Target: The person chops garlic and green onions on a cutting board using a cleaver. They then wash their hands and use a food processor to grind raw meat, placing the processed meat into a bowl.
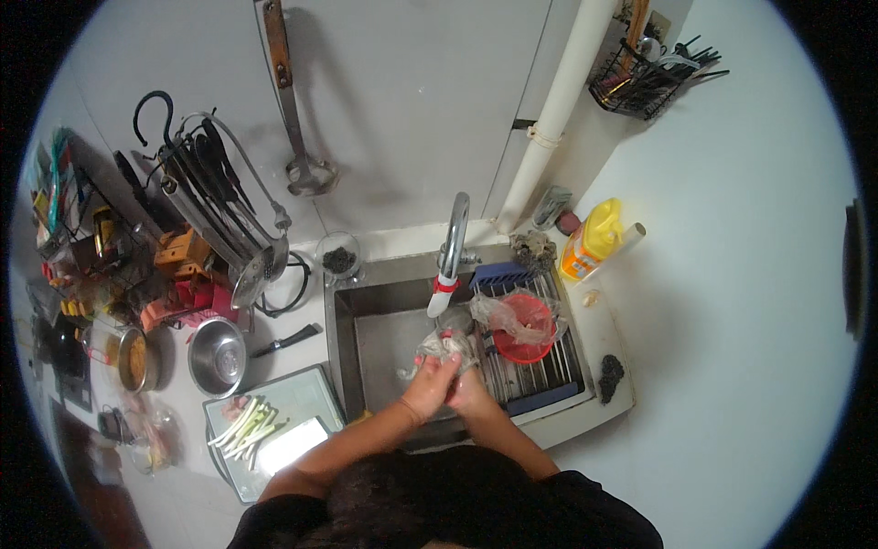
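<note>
Both hands are together over the steel sink [384,336], below the white spout end of the faucet [454,237]. My left hand [430,386] and my right hand [468,390] are closed around a wet, pale grey cloth-like bundle [446,346], whose exact kind I cannot tell. The bundle bulges out above the fingers. Just right of the hands, a red plastic basket [525,353] with a clear plastic bag [511,317] over it rests on the metal drying rack [555,377].
Left of the sink lie a cutting board [322,391] with spring onions [243,429] and a cleaver [293,446], a small knife [287,340] and a steel bowl [217,358]. A yellow detergent bottle [591,237] stands at the right back. Ladles hang on the left.
</note>
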A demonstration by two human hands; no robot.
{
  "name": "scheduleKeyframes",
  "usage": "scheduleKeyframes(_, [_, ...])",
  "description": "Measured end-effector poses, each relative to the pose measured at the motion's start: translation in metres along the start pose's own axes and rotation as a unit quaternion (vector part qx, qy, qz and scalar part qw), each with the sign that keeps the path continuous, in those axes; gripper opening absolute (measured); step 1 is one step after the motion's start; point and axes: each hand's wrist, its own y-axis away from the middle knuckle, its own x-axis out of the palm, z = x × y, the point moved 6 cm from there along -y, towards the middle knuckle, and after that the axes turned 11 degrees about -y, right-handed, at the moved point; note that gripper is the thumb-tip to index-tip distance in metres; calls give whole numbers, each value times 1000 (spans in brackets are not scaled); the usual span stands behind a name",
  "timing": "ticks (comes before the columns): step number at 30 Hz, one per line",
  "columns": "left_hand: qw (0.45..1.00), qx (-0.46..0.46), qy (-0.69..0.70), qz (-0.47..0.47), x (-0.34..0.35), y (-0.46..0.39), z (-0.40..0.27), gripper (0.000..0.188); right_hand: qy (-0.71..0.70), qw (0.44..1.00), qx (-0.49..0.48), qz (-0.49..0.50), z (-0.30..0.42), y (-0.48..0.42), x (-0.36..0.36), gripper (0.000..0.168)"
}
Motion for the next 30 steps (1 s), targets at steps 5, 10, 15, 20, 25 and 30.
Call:
scheduleKeyframes(5, [902, 201, -382, -12, 11, 6, 2, 80, 58, 989, -55, -128, 14, 6, -3, 43])
scheduleKeyframes(10, [801, 187, -561, 95, 13, 28, -23, 79, 99, 972, -151, -149, 65, 11, -6, 44])
scheduleKeyframes(15, [750, 222, -555, -283, -50, 3, -56, 76, 75, 996, -46, -29, 36, 35, 28, 46])
scheduleKeyframes(20, [588, 294, -712, -247, -21, -17, -33, 67, 51, 973, -16, -223, -43, 20, -9, 47])
scheduleKeyframes(25, [504, 329, -781, -168, 3, 0, -40, 75, -54, 980, -31, -190, -31, 20, 15, 40])
scheduleKeyframes(30, [712, 183, -673, 78, -10, 15, 0, 80, 384, 844, 287, -239, -20, 56, 17, 38])
